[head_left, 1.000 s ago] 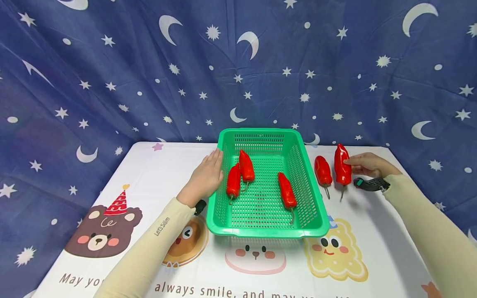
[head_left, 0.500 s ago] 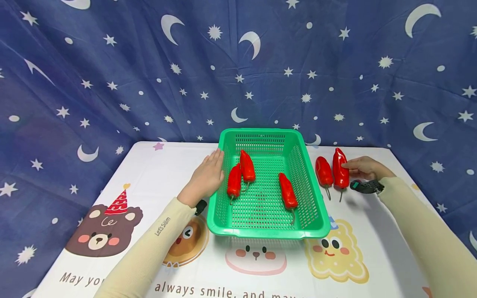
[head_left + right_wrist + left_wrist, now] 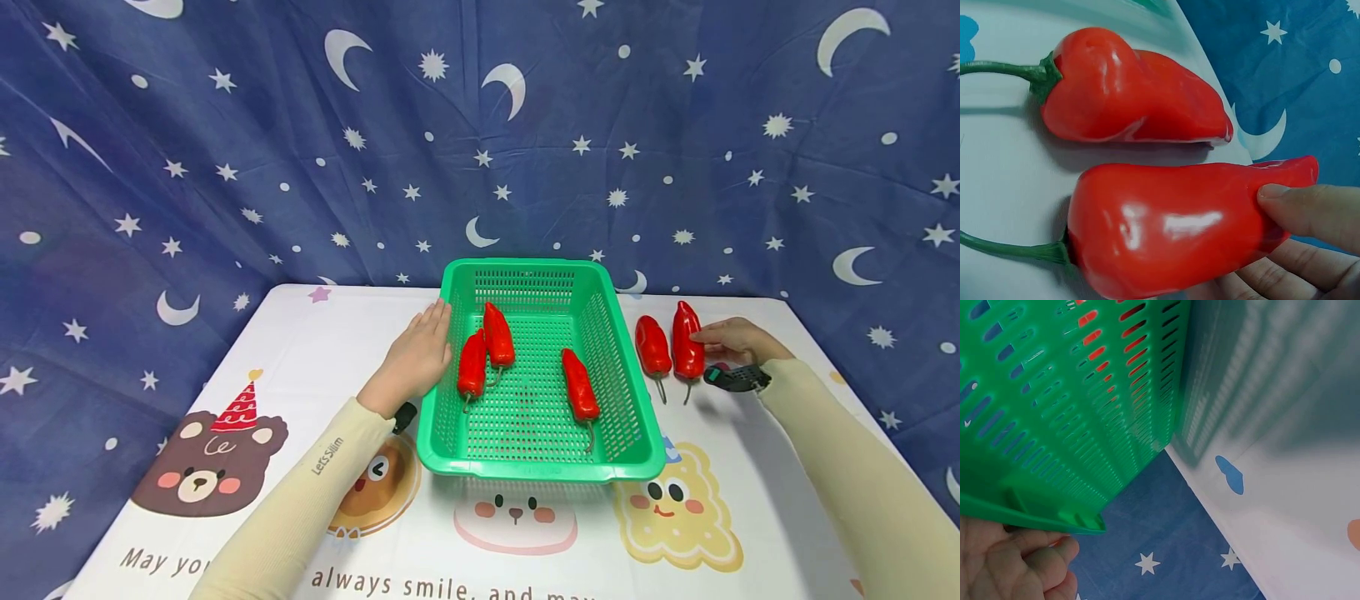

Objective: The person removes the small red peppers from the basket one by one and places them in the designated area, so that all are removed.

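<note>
A cartoon-printed tablecloth point(image 3: 315, 367) covers your table, with a starry blue curtain point(image 3: 225, 150) behind. Your right hand point(image 3: 731, 340) pinches the outer red pepper point(image 3: 686, 343) lying beside the green basket point(image 3: 626, 467); your flat left hand point(image 3: 416, 358) presses the basket's side.

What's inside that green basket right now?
Three red peppers lie inside the green basket: two close together by the left wall, one alone toward the right. The rest of the perforated floor shows bare. Whatever is beneath the basket is mostly hidden.

Three peppers point(image 3: 495, 333) lie in the basket point(image 3: 540, 471); two peppers point(image 3: 652, 346) lie side by side right of it.
</note>
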{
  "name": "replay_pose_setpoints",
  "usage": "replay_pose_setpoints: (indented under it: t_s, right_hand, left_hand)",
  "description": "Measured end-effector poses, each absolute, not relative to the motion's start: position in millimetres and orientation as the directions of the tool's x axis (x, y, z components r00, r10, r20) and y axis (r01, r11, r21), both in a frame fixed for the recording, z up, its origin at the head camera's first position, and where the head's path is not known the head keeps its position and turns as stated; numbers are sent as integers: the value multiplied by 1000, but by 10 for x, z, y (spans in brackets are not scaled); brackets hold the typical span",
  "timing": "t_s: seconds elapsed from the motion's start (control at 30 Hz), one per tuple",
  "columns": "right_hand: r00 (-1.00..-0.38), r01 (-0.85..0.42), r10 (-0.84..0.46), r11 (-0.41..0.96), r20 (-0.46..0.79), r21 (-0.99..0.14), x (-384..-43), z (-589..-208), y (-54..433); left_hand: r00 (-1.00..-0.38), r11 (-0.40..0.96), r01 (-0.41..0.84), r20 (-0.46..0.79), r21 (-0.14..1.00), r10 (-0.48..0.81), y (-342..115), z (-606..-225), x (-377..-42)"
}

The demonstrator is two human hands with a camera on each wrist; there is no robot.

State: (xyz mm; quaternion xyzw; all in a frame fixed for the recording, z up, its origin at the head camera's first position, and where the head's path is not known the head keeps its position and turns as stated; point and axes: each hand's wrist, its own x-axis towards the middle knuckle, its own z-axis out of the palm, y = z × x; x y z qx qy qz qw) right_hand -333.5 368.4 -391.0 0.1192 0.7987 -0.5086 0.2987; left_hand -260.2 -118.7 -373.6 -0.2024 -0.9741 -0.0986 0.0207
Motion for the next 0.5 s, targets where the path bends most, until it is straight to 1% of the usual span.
replay_pose_setpoints:
  t_s: [0.5]
  right_hand:
    - [-820,459,-23,571,-572,-681,-3339,-3976,3692]
  left_hand:
    - [-921,903,389,58,185,385,-1183,-3736,-2616]
